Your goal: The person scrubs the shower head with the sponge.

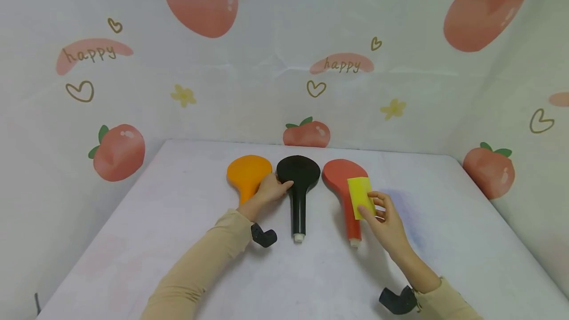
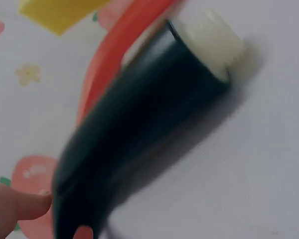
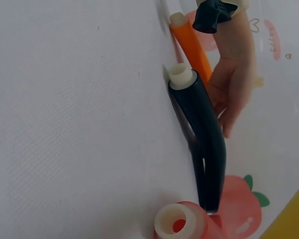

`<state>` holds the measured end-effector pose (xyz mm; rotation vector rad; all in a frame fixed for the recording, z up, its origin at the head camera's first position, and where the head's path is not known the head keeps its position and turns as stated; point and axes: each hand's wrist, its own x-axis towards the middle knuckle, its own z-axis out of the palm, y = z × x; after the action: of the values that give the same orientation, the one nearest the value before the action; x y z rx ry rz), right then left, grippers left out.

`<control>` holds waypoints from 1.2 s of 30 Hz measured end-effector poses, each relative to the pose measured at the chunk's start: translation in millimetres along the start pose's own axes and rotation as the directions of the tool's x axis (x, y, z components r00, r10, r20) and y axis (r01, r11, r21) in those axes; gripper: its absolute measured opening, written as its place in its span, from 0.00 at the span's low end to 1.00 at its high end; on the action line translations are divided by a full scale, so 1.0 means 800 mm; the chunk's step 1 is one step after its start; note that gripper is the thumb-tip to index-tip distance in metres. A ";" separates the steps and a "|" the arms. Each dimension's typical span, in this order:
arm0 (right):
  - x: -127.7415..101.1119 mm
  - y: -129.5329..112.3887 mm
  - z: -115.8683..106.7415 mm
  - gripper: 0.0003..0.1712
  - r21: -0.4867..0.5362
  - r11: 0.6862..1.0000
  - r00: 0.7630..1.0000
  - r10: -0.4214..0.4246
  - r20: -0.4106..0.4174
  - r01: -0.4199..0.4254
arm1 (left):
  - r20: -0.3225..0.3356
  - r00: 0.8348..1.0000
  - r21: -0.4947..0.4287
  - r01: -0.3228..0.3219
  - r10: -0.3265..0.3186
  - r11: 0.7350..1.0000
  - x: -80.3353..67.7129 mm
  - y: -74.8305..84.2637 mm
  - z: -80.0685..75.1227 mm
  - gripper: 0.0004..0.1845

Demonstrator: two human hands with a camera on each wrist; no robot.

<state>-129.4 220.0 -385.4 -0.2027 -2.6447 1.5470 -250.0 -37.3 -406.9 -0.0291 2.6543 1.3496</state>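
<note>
A black handle (image 2: 134, 107) slants up to its white cap (image 2: 214, 42). The left hand (image 2: 16, 205) has a fingertip at the handle's lower left edge. Behind the handle curves a red handle (image 2: 112, 57), with a yellow block (image 2: 60, 14) left of its top, and pale counter (image 2: 239, 179) to its right.

white table (image 1: 311, 280); behind, pale backdrop (image 1: 253, 95) with printed fruit (image 1: 119, 153)

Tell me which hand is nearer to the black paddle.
Left. The left hand is at the black paddle, its thumb touching it. The right hand is farther off to the right, past the red paddle, holding a yellow block.
</note>
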 end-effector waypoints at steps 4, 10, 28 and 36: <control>0.001 0.001 -0.001 0.28 0.006 1.000 1.000 0.005 0.000 -0.005 | -0.030 0.995 0.069 -0.088 0.091 0.994 -0.010 0.015 0.001 0.31; 0.002 0.001 -0.003 0.28 0.010 1.000 1.000 0.015 -0.013 -0.015 | -0.044 0.981 -0.039 -0.191 0.190 0.981 -0.022 0.039 0.013 0.25; 0.014 0.013 -0.024 0.32 0.024 0.995 0.992 0.093 -0.085 -0.092 | 0.369 0.923 -0.173 -0.051 0.113 0.984 -0.042 0.077 0.098 0.27; 0.020 0.021 -0.030 0.33 0.032 0.990 0.983 0.143 -0.115 -0.140 | 0.370 0.928 -0.303 0.080 0.040 0.950 -0.037 0.080 0.122 0.27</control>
<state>-140.7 251.0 -388.7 -0.4746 -2.5703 1.5525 -213.6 77.4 -407.9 0.1476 2.1060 1.5771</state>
